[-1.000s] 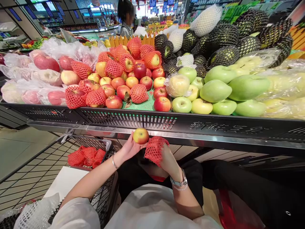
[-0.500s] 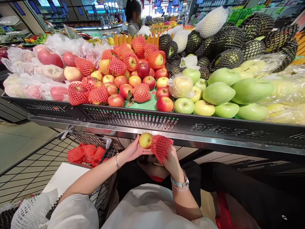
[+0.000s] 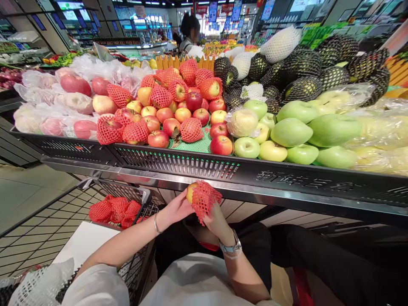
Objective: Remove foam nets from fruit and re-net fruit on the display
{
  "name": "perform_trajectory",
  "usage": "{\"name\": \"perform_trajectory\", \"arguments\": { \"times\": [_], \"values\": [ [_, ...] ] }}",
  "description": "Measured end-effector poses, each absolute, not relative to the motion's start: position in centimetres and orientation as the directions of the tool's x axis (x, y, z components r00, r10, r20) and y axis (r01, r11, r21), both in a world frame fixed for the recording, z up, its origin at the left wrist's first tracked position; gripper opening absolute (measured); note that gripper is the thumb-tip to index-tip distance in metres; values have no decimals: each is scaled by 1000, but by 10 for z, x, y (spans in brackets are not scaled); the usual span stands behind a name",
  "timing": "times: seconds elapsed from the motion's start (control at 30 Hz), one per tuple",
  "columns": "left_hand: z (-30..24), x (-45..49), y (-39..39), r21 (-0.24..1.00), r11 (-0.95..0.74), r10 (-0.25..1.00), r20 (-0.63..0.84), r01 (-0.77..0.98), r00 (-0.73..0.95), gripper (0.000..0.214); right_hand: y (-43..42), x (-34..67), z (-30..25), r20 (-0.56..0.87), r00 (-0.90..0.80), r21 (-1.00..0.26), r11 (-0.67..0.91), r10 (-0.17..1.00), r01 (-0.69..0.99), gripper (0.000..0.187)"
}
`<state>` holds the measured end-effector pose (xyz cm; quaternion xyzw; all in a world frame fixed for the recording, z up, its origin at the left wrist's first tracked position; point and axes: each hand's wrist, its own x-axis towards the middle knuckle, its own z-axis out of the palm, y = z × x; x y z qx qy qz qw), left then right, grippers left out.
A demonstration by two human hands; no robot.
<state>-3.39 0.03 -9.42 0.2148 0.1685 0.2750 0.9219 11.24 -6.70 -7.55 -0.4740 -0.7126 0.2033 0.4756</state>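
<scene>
From my remote seat, I see the left hand (image 3: 179, 209) cradling a smooth, round apple (image 3: 190, 193) at twelve o'clock; the right hand (image 3: 215, 220) pinches a red net (image 3: 205, 199) (diamond-meshed, foamy) overlapping its right side. Beyond, fruit heaps a black slotted bin (image 3: 178, 163); a wire cart (image 3: 146, 196) stands at nine, in a bright store.

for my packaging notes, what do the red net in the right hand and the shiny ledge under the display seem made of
The red net in the right hand looks like matte foamed plastic, judging by its thick, soft-looking mesh. The ledge looks like glossy metal, perhaps stainless steel, given its silvery reflections.
</scene>
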Motion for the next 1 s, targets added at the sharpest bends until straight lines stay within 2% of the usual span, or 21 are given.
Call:
{"name": "perform_trajectory", "arguments": {
  "times": [0.13,0.23,0.37,0.47,0.53,0.73,0.83,1.0],
  "values": [
    [-99,-35,10,541,694,672,-250,-476,697,33,-64,113,-90,473,-9,-780,423,881,461,46],
    [-93,-34,12,601,620,733,-215,-504,645,38,-67,122,-94,468,126,-816,373,874,441,20],
    [-76,-35,8,665,515,797,-138,-542,588,48,-67,132,-87,461,320,-857,320,828,404,22],
    [-65,-35,2,712,466,803,-92,-525,588,52,-65,132,-84,460,325,-873,355,826,334,15],
    [-62,-34,-3,739,469,789,-105,-484,606,50,-64,129,-89,469,282,-871,384,837,307,19],
    [-62,-30,-8,782,412,859,-162,-467,486,51,-63,120,-111,510,104,-809,435,854,395,58],
    [-58,-29,-6,745,433,871,-201,-508,448,53,-62,114,-118,467,59,-832,416,882,367,65],
    [-59,-29,-8,786,396,871,-156,-475,466,53,-59,105,-119,471,149,-843,394,870,366,63]
  ]
}}
